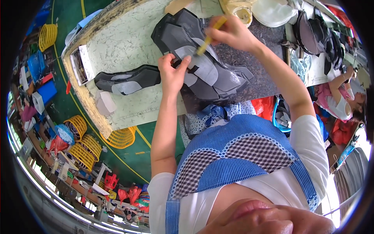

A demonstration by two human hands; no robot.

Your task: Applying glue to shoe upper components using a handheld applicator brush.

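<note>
A pile of black and grey shoe-upper pieces [224,84] lies overlapped on the dark slab in front of me. My left hand [174,72] is closed at the pile's left side, its thumb and fingers pinching the edge of a black-and-grey upper piece [185,52]. In my right hand [233,34] is a slim yellow brush [211,35], slanting down to the left. The brush's lower end is at the grey area near my left thumb; blur hides whether it touches. Left of my left hand lies another row of black and grey uppers [126,82].
The pale worktop [128,43] has a worn edge and a small white box [82,64] at its left. Cream rolled material [237,9] and white rounded pieces [274,13] lie at the back. Black parts [311,33] stand at right, near another person [337,97]. Yellow baskets [121,137] sit on the floor.
</note>
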